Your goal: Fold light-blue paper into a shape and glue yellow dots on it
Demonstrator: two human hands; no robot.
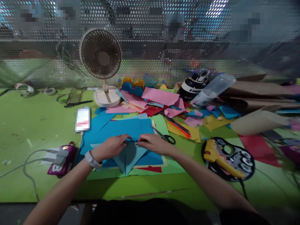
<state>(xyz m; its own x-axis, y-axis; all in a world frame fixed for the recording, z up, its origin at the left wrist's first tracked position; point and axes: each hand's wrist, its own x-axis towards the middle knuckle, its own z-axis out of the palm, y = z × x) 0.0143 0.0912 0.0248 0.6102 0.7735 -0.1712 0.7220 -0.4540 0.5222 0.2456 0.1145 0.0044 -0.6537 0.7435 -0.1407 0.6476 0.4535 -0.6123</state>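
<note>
A light blue sheet of paper (125,162), folded with a crease down its middle, narrows to a point toward me. My left hand (115,145), with a watch (93,159) on its wrist, bends its fingers closed at the sheet's upper left part. Opposite it, my right hand (150,143) pinches the upper right part with thumb and forefinger. Darker blue sheets (126,126) lie flat beneath the folded paper, on top of green and cream ones. Scissors (169,139) with black handles rest just beyond my right hand.
A white fan (101,54) stands at the back. Paper scraps (161,95) are heaped beside it, near a black bottle (193,84) and a clear bottle (214,89). A yellow glue gun (222,162) lies at right. A phone (82,119) and purple power bank (62,159) with cables sit left.
</note>
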